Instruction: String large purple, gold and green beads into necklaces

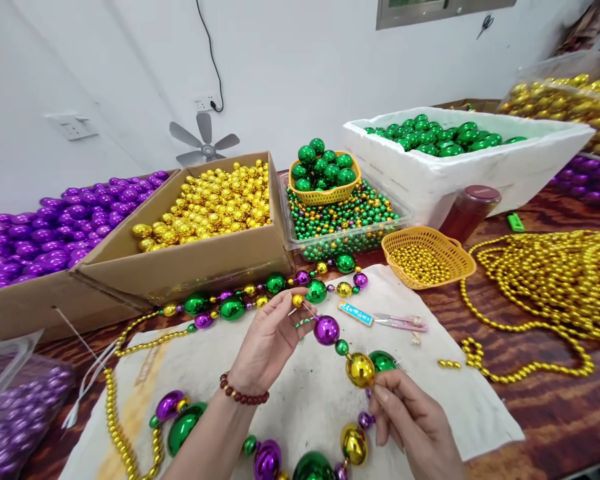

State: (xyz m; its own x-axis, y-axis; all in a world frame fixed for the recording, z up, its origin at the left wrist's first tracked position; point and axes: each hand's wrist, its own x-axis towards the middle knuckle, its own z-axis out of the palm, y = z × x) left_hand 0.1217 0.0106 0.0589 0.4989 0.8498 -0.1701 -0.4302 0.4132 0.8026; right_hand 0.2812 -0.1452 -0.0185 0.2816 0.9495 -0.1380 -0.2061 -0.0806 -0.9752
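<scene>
My left hand (270,340), with a dark red bead bracelet at the wrist, pinches a small gold bead (297,300) on a thin string. From there the string runs to a purple ball (327,330), a small green bead (341,347) and a large gold ball (360,369). My right hand (405,410) has thumb and fingers closed at the lower edge of that gold ball, beside a green ball (381,361). Below, the strand continues past another gold ball (354,444) and a big green one (313,468) on the white cloth (300,413).
Boxes of purple balls (70,220) and gold balls (215,200) stand behind left. A foam box (395,167), a jar (470,212) and a yellow basket (420,277) stand right. Tweezers (400,323) lie on the cloth; gold bead chains (555,280) lie right.
</scene>
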